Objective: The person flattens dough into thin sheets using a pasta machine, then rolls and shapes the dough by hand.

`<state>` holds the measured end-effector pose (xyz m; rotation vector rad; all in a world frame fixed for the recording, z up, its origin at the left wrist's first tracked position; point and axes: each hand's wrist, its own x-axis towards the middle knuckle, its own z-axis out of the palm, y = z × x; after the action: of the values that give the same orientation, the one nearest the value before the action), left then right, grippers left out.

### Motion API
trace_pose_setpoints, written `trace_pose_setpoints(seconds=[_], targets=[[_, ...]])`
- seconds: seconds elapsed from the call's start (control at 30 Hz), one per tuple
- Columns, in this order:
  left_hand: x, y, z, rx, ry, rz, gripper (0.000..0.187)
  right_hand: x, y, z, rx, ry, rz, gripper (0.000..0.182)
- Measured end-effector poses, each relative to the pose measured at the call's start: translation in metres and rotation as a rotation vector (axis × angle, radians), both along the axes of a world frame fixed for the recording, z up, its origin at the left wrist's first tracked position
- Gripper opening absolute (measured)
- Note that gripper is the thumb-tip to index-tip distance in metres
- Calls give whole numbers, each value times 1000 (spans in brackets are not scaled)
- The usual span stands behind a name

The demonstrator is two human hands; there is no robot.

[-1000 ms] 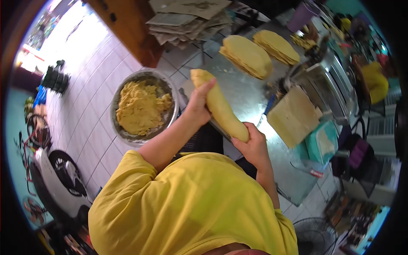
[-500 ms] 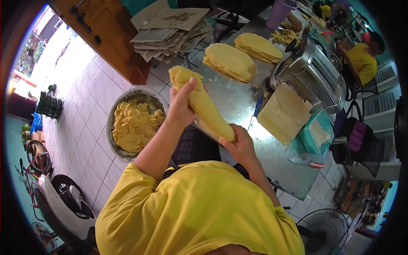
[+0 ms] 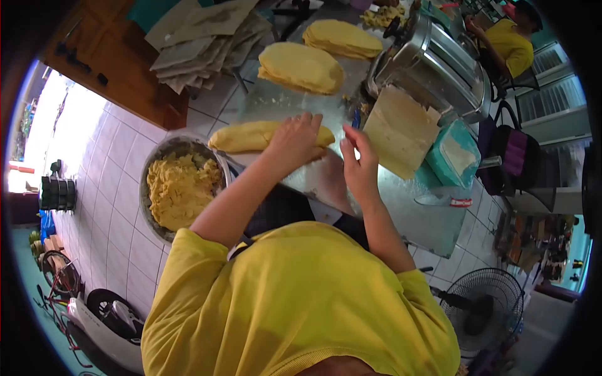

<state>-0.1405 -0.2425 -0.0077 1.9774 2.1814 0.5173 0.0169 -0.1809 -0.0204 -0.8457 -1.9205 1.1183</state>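
Observation:
A thick yellow dough roll (image 3: 241,136) lies across the near edge of the metal table, its left end close to the bowl. My left hand (image 3: 296,141) is over the roll near its right end, fingers across the top and curved round it. Just beyond that end, my right hand (image 3: 359,164) is raised and holds nothing; its thumb and fingers are apart. To the left, a metal bowl (image 3: 149,216) contains a crumbly yellow dough mass (image 3: 179,191).
Stacked flat dough sheets (image 3: 301,67) lie farther back beside a second stack (image 3: 342,39). A metal roller machine (image 3: 433,69), a brown board (image 3: 401,131) and a teal container (image 3: 454,153) stand right. Paper sheets (image 3: 207,44) are piled left. A person (image 3: 511,47) sits beyond.
The dough roll has come down from a tilted hold in both hands to lie crosswise on the table edge. My right hand has let go; my left has shifted along the roll.

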Motion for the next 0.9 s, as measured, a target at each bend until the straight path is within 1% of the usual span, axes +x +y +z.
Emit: trace_pose_setpoints(seconds=[0.03,0.07,0.1,0.13,0.17,0.2,0.23,0.27,0.33,0.37,0.4,0.47,0.57,0.63,0.67,0.7,0.73,0.77,0.8,0.83,0.87,0.9], targets=[[1,-5,1,-13,-40,17,69,-2,2,0,131,-24,2,25],[-3,-10,1,-18,-48,21,69,-11,6,1,185,-7,6,24],[-10,-16,1,68,19,11,65,-22,10,-1,180,-11,10,24],[-16,-20,0,153,89,-2,62,-34,13,-5,269,-36,23,22],[-19,-23,-1,145,88,-5,62,-45,13,-9,356,-62,33,21],[-21,-26,-3,94,103,1,57,-58,9,-17,343,-66,28,21],[-22,-26,-6,45,119,3,51,-72,4,-24,448,-232,26,20],[-23,-25,-7,37,116,-5,51,-80,2,-30,553,-400,25,23],[-23,-20,-11,-14,216,26,40,-81,4,-32,569,-428,24,26],[-25,-16,-13,-11,212,23,40,-83,8,-32,597,-453,31,29],[-25,-14,-17,30,203,21,39,-84,13,-34,637,-395,16,30],[-27,-9,-22,66,187,13,38,-85,21,-36,619,-391,25,31],[-32,0,-25,34,187,34,37,-89,32,-36,590,-378,40,33],[-32,4,-20,-31,170,51,38,-91,38,-35,582,-375,48,35],[-32,6,-19,-27,174,49,38,-91,40,-33,540,-442,80,37],[-32,9,-17,-78,175,69,38,-91,42,-30,499,-508,111,41],[-31,11,-15,-125,178,90,38,-93,44,-28,509,-502,105,41],[-30,11,-11,-113,187,90,38,-96,45,-28,472,-562,107,44],[-29,12,-7,-163,154,105,45,-96,44,-23,436,-619,107,48],[-28,11,-2,-212,122,120,51,-94,42,-19,447,-610,98,48],[-27,8,-4,-198,133,118,51,-91,41,-15,428,-635,159,49],[-27,1,-10,-16,198,89,54,-89,40,-10,410,-661,221,51]])
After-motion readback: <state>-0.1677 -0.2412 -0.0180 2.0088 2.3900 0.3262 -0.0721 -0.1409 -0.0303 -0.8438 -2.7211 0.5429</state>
